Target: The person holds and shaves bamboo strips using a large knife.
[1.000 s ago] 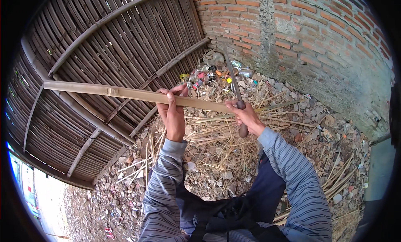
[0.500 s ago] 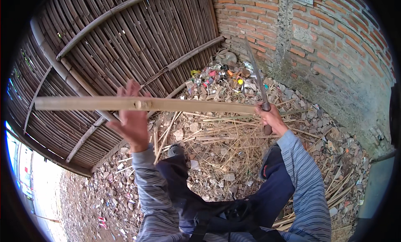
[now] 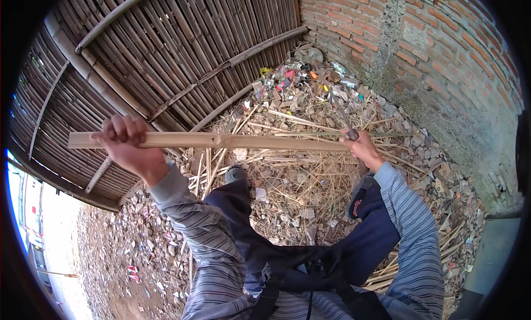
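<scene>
A pale split-bamboo strip [image 3: 260, 142] with a node near its middle lies level across my view, above the littered ground. Near its left end, my left hand [image 3: 131, 147] is closed with the fingers wrapped over it. At the opposite end my right hand [image 3: 366, 149] is also closed, gripping the dark brown handle of a long knife [image 3: 341, 111] and pressing against the strip's end. The knife's blade points away from me toward the rubbish pile. My right fingers partly hide where strip and handle meet.
Bamboo slivers and fine shavings [image 3: 310, 182] cover the rubble between my feet. More split strips [image 3: 448, 252] lie by my right side. Mixed rubbish [image 3: 293, 77] is heaped in the far corner, between a bamboo-slat wall [image 3: 182, 54] and a brick wall [image 3: 437, 66].
My left hand, open beside the strip before, has moved left and closed round it near its end. The strip has shifted slightly right, and the knife's blade has tipped lower.
</scene>
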